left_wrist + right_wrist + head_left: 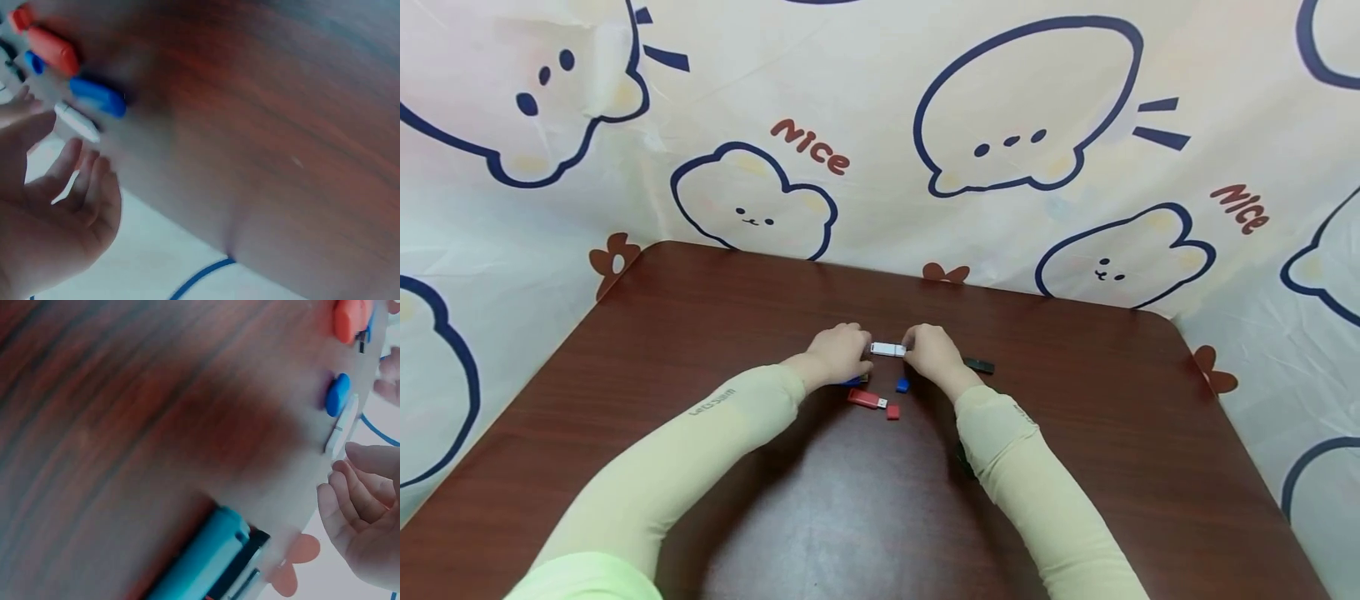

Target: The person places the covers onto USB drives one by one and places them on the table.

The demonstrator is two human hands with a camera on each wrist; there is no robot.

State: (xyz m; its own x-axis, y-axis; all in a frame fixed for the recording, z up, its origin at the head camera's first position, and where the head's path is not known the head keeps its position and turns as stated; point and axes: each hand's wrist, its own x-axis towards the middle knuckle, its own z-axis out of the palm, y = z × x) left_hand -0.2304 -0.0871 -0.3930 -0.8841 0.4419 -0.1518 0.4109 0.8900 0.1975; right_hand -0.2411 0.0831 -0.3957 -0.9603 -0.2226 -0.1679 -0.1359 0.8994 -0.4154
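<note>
A white USB flash drive [889, 349] with its cap on lies flat on the table between the two hands. My left hand [841, 353] is beside its left end, fingers relaxed and slightly bent; the left wrist view shows a gap between the fingertips and the white drive [78, 122]. At the other end is my right hand [936, 357], thumb and loosely bent fingers [340, 487] just off the drive. Nothing is in either hand. Below the left hand, a blue flash drive [98, 97] lies partly covered in the head view.
Nearer the body lie an uncapped red flash drive [867, 399], its red cap [892, 412] and a blue cap [902, 385]. A black drive [979, 365] sits right of the right hand. The right wrist view shows a teal one [203, 559]. Printed curtains [865, 208] surround the table.
</note>
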